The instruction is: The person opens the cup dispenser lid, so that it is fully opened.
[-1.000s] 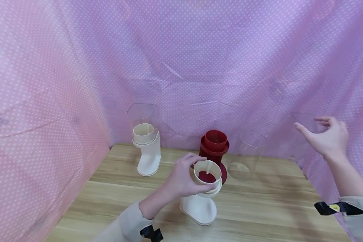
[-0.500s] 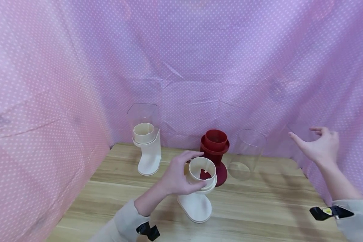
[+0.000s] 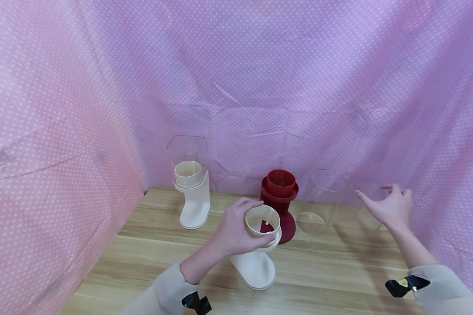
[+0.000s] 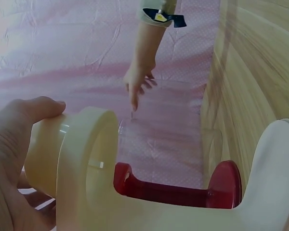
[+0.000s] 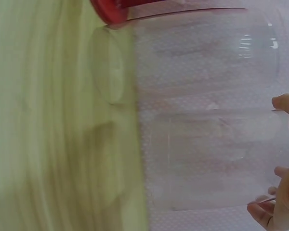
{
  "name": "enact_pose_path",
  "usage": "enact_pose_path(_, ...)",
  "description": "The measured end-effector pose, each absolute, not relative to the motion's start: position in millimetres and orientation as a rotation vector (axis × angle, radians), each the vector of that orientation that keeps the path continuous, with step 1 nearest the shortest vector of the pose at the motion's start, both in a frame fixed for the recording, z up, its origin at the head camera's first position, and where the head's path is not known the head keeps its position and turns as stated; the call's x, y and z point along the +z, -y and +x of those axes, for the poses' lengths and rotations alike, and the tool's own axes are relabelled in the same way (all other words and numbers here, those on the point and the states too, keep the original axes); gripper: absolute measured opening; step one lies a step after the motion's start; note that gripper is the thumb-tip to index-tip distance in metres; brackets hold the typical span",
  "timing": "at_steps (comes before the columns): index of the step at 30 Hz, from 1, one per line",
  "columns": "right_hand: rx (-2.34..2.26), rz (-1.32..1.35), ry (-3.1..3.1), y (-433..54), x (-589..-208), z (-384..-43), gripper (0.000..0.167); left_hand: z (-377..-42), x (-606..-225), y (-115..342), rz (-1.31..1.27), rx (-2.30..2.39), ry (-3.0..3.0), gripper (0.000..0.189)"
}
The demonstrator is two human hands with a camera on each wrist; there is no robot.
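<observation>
My left hand (image 3: 233, 232) grips the round cream collar (image 3: 262, 221) at the top of a white stand (image 3: 256, 270), thumb and fingers on either side. Through the open collar, some red shows below. On the right, my right hand (image 3: 391, 206) holds a clear plastic container (image 5: 207, 163) by its rim, thumb and fingers spread across it. In the right wrist view its lower end is near the table's back edge. Beside it a second clear container, a cylinder (image 5: 197, 53), stands upright. A red stand (image 3: 281, 192) is just behind the white one.
Another white stand (image 3: 195, 203), with a cream collar and a clear container (image 3: 186, 146) on top, is at the back left. The wooden table (image 3: 150, 262) meets a pink dotted cloth (image 3: 240, 87) behind and at the sides.
My right hand has moved left and down with the clear container, toward the standing cylinder. My left hand and the white stand have shifted slightly left.
</observation>
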State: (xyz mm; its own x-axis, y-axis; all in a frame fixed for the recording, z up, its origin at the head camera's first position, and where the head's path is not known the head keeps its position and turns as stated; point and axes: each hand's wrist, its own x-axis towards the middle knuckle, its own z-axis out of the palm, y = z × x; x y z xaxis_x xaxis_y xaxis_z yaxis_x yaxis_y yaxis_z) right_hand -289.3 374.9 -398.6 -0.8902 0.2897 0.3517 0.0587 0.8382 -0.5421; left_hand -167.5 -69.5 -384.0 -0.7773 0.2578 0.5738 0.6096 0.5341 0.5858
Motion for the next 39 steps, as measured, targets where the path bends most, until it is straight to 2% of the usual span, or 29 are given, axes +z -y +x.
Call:
enact_pose_path(12, 0.767, -0.319, 2.601, -363.4, -437.3, -295.5, 0.095, -176.6, -380.9, 83.4, -0.862, -1.154, 2.359, 0.072)
enact_pose_path(24, 0.854, -0.434, 2.581, -346.4, -459.4, -297.3, 0.098, -180.0, -385.9, 84.6, -0.836, -1.16, 2.344, 0.078)
enact_pose_path(27, 0.876, -0.423, 2.552, -343.0, -459.7, -295.2, 0.089, -178.7, -386.2, 83.1, -0.794, -1.149, 2.346, 0.079)
enact_pose_path(33, 1.005, -0.336, 2.539, -347.3, -449.8, -291.7, 0.058, -180.9, -384.1, 86.4, -0.768, -1.151, 2.346, 0.077)
enact_pose_path(39, 0.995, -0.188, 2.608, -357.3, -451.9, -290.0, 0.054, -186.5, -380.2, 96.6, -0.84, -1.167, 2.387, 0.076)
